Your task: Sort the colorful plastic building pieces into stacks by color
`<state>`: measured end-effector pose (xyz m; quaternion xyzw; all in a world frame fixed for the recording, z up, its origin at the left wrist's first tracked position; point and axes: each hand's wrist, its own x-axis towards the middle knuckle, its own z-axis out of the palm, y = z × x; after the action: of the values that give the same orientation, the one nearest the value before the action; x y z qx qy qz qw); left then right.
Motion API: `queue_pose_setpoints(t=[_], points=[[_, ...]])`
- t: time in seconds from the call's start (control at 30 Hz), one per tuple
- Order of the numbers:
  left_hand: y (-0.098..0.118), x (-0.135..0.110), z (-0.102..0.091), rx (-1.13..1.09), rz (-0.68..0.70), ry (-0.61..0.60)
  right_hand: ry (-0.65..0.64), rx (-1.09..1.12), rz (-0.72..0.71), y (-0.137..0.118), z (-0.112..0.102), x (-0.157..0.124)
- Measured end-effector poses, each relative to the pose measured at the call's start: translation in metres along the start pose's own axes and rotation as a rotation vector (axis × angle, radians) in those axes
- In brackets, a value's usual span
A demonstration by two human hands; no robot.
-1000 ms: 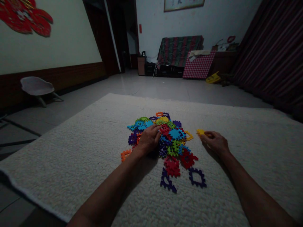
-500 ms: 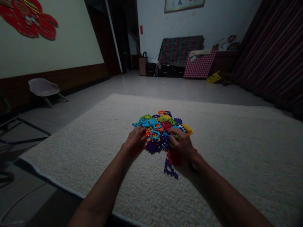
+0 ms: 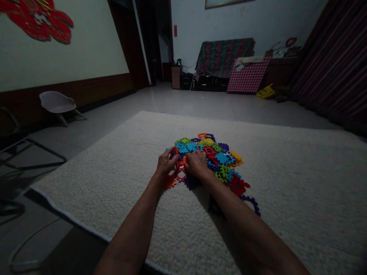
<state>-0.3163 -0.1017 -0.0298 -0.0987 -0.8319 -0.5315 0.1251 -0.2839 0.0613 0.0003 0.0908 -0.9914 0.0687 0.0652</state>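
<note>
Pile of colourful toothed plastic pieces (image 3: 210,152) sits mid-mat, overlapping, several colours. Left hand (image 3: 165,164) at pile's left edge, thumb and fingers curled by an orange piece (image 3: 175,149); can't tell if it's pinched. Right hand (image 3: 197,164) over the pile's near-left part, fingers bent down into it; grip hidden, can't tell. Red pieces (image 3: 181,168) between the hands. Judgement: teeth probably snag, so best take one piece by its rim, lift straight up, steady neighbours with the other hand; keep right forearm off the purple ring (image 3: 254,204) just beside it. Further out: yellow piece (image 3: 237,158) on pile's right side, pale textured mat (image 3: 114,168) underneath, small chair (image 3: 57,102) off left on the tiled floor (image 3: 143,100).
</note>
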Motion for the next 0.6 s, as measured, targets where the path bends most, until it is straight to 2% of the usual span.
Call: queue_pose_setpoints(t=[0.17, 0.3, 0.47, 0.53, 0.6], points=[[0.006, 0.001, 0.002, 0.055, 0.113, 0.031, 0.028, 0.038, -0.065, 0.024, 0.005, 0.0], [0.013, 0.0, 0.011, 0.147, 0.205, 0.008, 0.211, 0.221, -0.109, 0.044, 0.014, -0.003], [0.027, 0.0, 0.024, 0.164, 0.292, 0.0, 0.526, 0.638, -0.016, 0.055, 0.013, -0.012], [0.036, -0.001, 0.031, 0.162, 0.294, -0.019, 0.569, 0.769, 0.046, 0.057, 0.009, -0.015], [0.045, -0.002, 0.039, 0.167, 0.277, -0.055, 0.549, 0.903, 0.128, 0.058, 0.005, -0.018]])
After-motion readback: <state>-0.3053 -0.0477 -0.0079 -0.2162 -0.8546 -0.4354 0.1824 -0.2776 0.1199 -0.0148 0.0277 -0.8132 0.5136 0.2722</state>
